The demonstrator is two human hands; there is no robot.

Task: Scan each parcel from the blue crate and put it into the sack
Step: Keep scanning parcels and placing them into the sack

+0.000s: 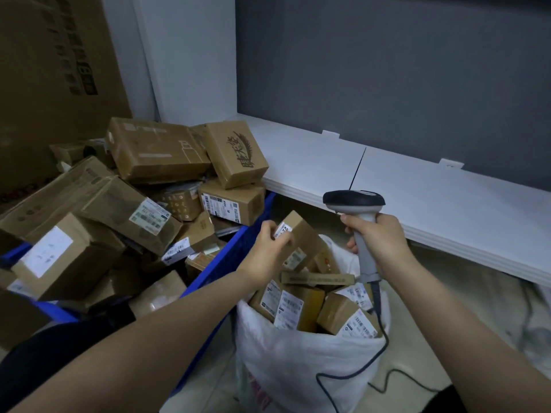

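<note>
Left hand [268, 248] grips a small brown cardboard parcel [302, 234] by its upper end, fingers curled over the corner with the white label. The parcel is a slim rectangular box, tilted, over the mouth of the sack [298, 362]. Can't tell if its lower end rests on the boxes below.

Right hand [380, 244] is closed round the grey handle of the scanner [354, 201]. Its dark rounded head sits above the fist, just right of the parcel's top. A thin dark cable [351, 374] drops from the handle base and loops across the sack's front.

The sack is white, thin and crinkled, with a slack rim. It's filled to the brim with small taped cardboard boxes with barcode labels; one long flat one lies across the top.

Blue crate [235, 254] is hard plastic with a textured wall, touching the sack's left side. It's heaped above the rim with parcels at all angles, glossy tape on most. A box with a leaf print [235, 153] sits at the top right of the heap.

A smooth white shelf [432, 204] runs behind the sack, under a matte grey wall panel [387, 70]. A large printed carton [53, 70] stands behind the crate. The left forearm crosses the crate's near corner and hides it.
</note>
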